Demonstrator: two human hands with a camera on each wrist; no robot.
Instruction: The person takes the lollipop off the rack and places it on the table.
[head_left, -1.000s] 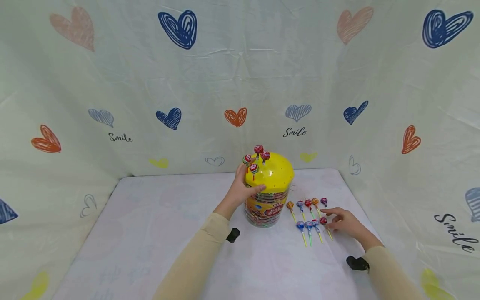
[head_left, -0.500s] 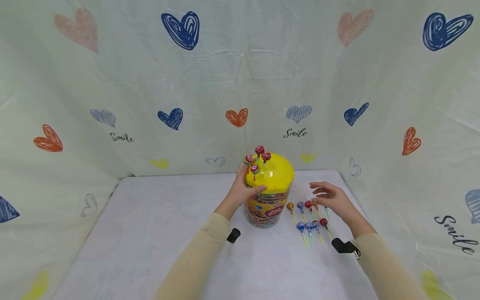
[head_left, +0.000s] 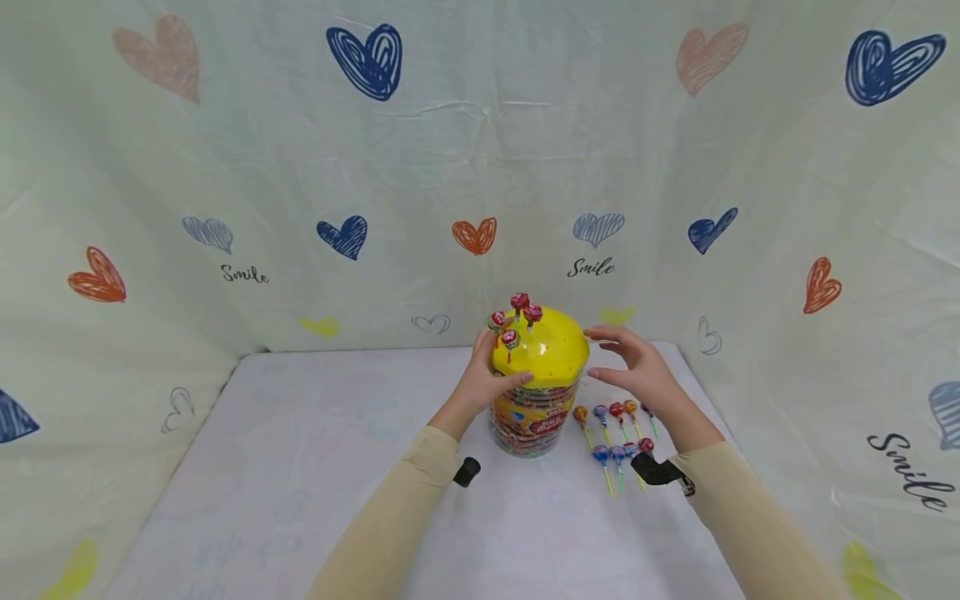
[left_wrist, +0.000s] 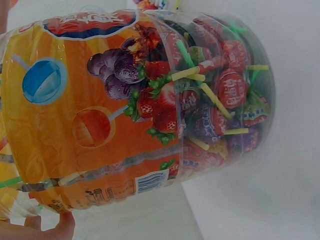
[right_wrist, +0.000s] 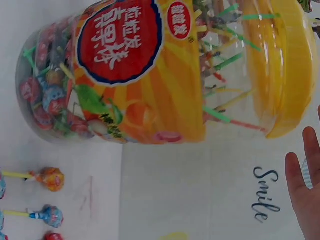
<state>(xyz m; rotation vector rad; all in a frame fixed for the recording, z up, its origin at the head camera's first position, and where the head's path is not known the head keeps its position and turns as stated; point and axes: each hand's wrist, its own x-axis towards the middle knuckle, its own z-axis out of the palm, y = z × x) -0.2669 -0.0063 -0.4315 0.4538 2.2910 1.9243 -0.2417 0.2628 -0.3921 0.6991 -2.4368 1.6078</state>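
A clear plastic candy jar [left_wrist: 95, 110] packed with lollipops stands upright on the table, with an orange fruit-printed label. Its yellow domed lid [head_left: 551, 346] is on top, and several red-wrapped lollipops [head_left: 510, 337] stick up from the lid's left part. My left hand [head_left: 483, 379] grips the jar at the lid's left side, thumb across the front and fingers round the back, partly hidden. On the other side, my right hand [head_left: 641, 371] is held beside the lid with fingers spread and nothing in them; the right wrist view shows a gap between fingertips [right_wrist: 292, 162] and lid.
Two rows of loose lollipops lie on the white table [head_left: 337, 467] to the jar's right, among them an orange one [right_wrist: 52, 179] and a blue one [head_left: 601, 454]. The right wrist's black camera [head_left: 654, 469] overlaps the front row. A heart-printed curtain [head_left: 405, 167] hangs behind.
My right hand has risen from beside the loose lollipops and moved left to the lid's right side, its fingers spreading. My left hand has kept its hold on the jar.
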